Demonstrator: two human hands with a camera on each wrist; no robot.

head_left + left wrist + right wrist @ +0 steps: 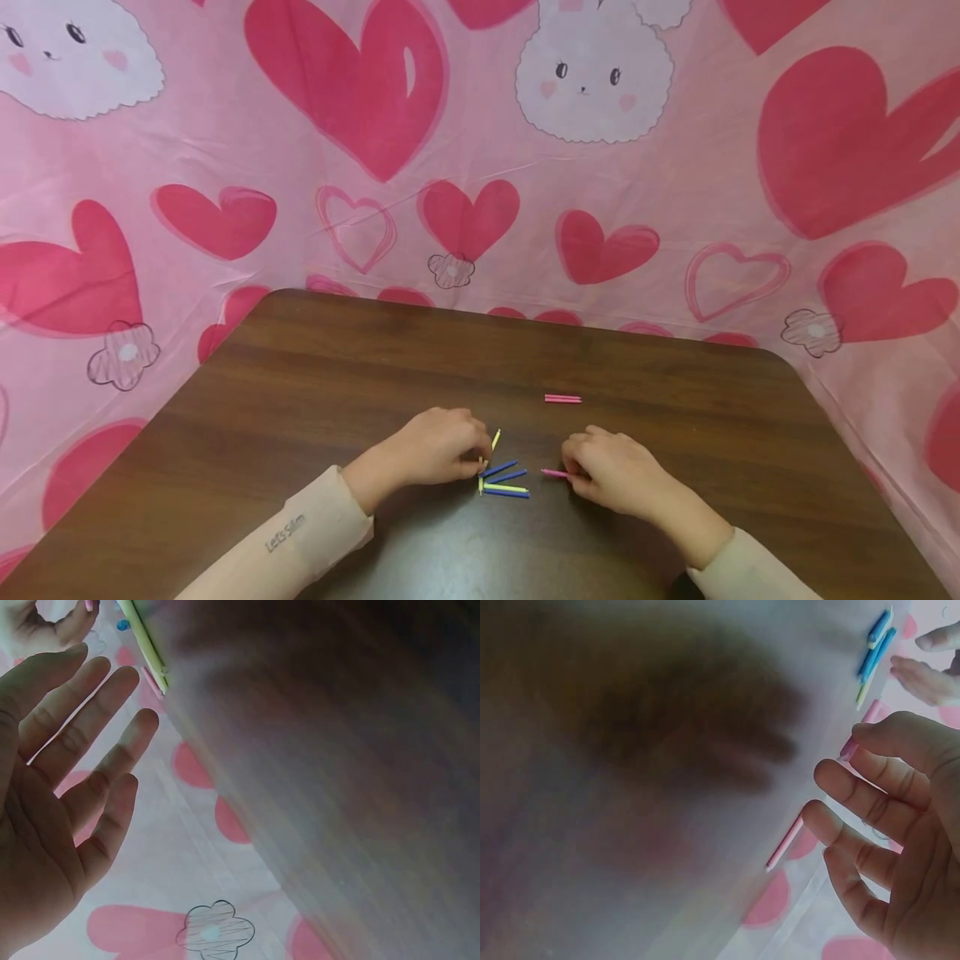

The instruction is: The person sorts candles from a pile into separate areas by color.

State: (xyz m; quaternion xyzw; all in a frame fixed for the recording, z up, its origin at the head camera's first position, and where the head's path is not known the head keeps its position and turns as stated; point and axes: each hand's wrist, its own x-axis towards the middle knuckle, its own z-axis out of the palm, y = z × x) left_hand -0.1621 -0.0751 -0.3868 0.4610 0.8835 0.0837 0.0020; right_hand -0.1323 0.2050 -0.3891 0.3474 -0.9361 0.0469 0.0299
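Observation:
My right hand [611,471] pinches a thin pink stick [555,473] between thumb and index finger, its free end pointing left. In the right wrist view the same pink stick [871,711] juts out past the thumb tip. The left hand [444,447] is beside a loose group of sticks, and the left wrist view shows its fingers spread with nothing held. Several blue sticks [508,477] fan out to the right there. Among them lies a yellow stick [510,487], while another yellow stick [495,438] slants up by the left fingertips.
Two more pink sticks [562,399] lie side by side farther back on the brown table [360,358]. A pink cloth [480,150] with hearts and white animal faces hangs behind the table and along its sides.

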